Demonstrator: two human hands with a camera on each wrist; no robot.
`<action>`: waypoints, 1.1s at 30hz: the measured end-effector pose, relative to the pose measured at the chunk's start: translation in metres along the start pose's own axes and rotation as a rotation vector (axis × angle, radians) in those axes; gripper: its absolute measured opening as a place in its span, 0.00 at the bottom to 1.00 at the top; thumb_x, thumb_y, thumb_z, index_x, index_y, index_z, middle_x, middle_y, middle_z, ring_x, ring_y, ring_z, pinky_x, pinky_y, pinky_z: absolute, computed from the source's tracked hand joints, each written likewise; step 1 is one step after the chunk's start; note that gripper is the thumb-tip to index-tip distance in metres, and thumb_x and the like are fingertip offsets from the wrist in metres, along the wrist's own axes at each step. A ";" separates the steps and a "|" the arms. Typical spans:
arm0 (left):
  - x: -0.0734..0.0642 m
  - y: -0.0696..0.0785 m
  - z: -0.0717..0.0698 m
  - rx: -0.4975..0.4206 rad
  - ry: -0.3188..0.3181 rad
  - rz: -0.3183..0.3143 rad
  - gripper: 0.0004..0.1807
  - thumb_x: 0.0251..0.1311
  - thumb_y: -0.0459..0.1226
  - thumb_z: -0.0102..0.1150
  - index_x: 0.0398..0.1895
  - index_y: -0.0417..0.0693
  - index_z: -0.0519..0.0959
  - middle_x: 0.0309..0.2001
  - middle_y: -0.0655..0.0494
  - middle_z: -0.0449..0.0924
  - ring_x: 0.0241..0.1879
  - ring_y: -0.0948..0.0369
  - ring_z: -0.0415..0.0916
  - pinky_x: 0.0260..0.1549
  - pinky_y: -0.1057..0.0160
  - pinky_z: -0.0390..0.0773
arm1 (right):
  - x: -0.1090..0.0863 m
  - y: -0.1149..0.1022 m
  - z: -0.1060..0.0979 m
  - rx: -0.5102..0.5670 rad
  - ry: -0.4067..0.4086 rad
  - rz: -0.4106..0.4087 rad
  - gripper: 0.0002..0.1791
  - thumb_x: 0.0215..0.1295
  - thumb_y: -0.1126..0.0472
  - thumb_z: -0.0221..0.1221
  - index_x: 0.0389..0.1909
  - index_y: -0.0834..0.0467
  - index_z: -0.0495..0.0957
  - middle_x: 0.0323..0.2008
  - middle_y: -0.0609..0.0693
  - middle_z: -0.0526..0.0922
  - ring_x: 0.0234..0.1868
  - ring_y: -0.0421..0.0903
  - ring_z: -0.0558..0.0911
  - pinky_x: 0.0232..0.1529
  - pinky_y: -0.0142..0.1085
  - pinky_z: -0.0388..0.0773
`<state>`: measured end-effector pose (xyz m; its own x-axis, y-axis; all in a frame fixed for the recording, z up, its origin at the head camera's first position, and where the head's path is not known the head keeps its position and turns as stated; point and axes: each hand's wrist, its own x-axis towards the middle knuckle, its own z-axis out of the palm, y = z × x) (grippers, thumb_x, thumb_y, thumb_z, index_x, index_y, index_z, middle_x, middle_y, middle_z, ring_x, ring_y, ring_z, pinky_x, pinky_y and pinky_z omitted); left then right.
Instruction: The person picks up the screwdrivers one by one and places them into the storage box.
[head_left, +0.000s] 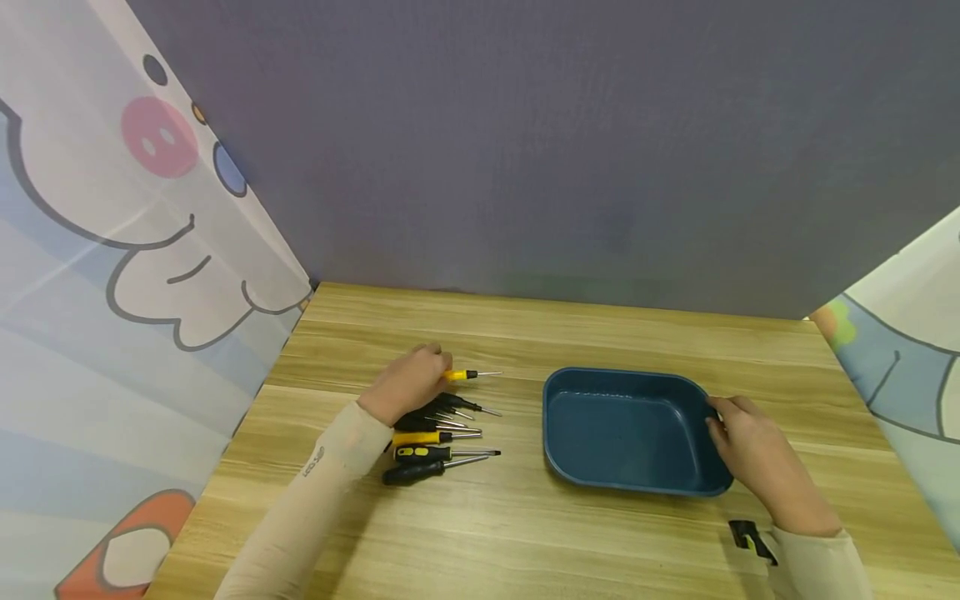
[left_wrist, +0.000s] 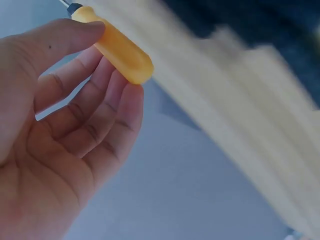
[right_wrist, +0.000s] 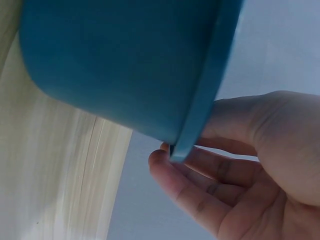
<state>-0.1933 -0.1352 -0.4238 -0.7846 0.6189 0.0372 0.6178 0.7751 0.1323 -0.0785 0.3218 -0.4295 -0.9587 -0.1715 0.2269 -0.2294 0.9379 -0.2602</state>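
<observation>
My left hand (head_left: pixel 411 383) pinches a yellow-handled screwdriver (head_left: pixel 461 375) between thumb and fingers, its thin shaft pointing right. The left wrist view shows the yellow handle (left_wrist: pixel 122 50) lying across the fingertips, the thumb on top. Just below that hand, several screwdrivers lie in a group, among them another yellow one (head_left: pixel 420 437) and a black one with yellow patches (head_left: pixel 423 454). My right hand (head_left: pixel 761 446) grips the right rim of a blue rectangular basin (head_left: pixel 633 490), thumb on the inner side. In the right wrist view the fingers curl beneath the basin's rim (right_wrist: pixel 200 110).
Everything stands on a wood-grain table (head_left: pixel 525 542). A grey panel (head_left: pixel 540 150) rises along its back edge. Cartoon-printed curtains (head_left: pixel 112 375) hang at both sides. A small black item with a yellow-green part (head_left: pixel 750 537) shows beside the right sleeve.
</observation>
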 end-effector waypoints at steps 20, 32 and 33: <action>0.073 0.115 -0.051 -0.100 -0.099 0.273 0.04 0.64 0.38 0.66 0.33 0.48 0.82 0.29 0.58 0.73 0.28 0.64 0.66 0.30 0.70 0.71 | -0.002 0.001 0.000 -0.002 0.014 -0.007 0.17 0.58 0.76 0.64 0.47 0.80 0.76 0.36 0.70 0.76 0.27 0.56 0.79 0.25 0.49 0.77; 0.117 0.178 -0.018 -0.111 -0.234 0.336 0.04 0.66 0.38 0.64 0.38 0.48 0.85 0.31 0.62 0.79 0.25 0.67 0.72 0.29 0.76 0.73 | -0.008 -0.003 0.005 -0.007 0.056 -0.021 0.17 0.57 0.76 0.65 0.45 0.81 0.76 0.36 0.71 0.76 0.31 0.63 0.80 0.30 0.55 0.79; 0.119 0.182 -0.014 -0.088 -0.235 0.336 0.05 0.67 0.38 0.64 0.40 0.48 0.85 0.31 0.62 0.80 0.25 0.67 0.72 0.30 0.76 0.72 | -0.009 -0.003 0.005 -0.008 0.051 -0.017 0.17 0.57 0.76 0.65 0.45 0.81 0.76 0.37 0.71 0.76 0.32 0.63 0.80 0.30 0.55 0.79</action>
<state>-0.1751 0.0782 -0.3818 -0.5002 0.8556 -0.1334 0.8225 0.5176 0.2355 -0.0703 0.3187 -0.4351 -0.9449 -0.1718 0.2787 -0.2437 0.9376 -0.2482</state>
